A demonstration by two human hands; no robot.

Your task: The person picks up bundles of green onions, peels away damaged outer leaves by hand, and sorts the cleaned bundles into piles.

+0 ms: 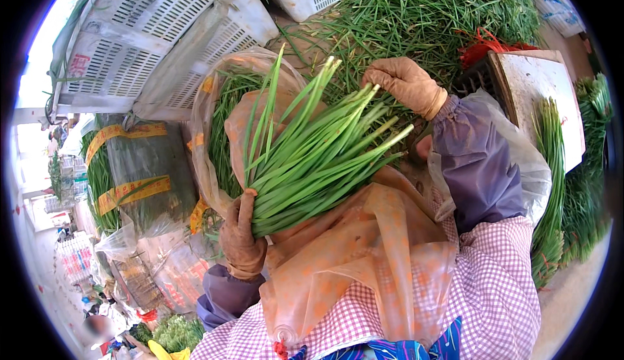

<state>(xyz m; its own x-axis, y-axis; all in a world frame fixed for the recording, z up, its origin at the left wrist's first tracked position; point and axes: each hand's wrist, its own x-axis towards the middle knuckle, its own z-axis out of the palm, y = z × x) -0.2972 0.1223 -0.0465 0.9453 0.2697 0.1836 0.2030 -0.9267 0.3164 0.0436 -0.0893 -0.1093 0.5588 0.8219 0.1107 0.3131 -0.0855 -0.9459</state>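
The gloved left hand (pixel 242 243) is closed around the lower-left end of a bunch of green leaves (pixel 312 171), held slantwise above the orange-spotted plastic apron (pixel 364 230), while the gloved right hand (pixel 404 86) has its fingers curled together by the pale stem ends, whether pinching one I cannot tell. Left of the bunch is an open plastic bag (pixel 197 126) of greens, with white crates (pixel 133 61) beyond it and a heap of loose greens (pixel 442 15) ahead.

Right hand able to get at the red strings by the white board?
Probably yes: only loose green leaves show between the right hand and the red strings. It's at the stem ends of the green bunch, though; whether it grips one is unclear.
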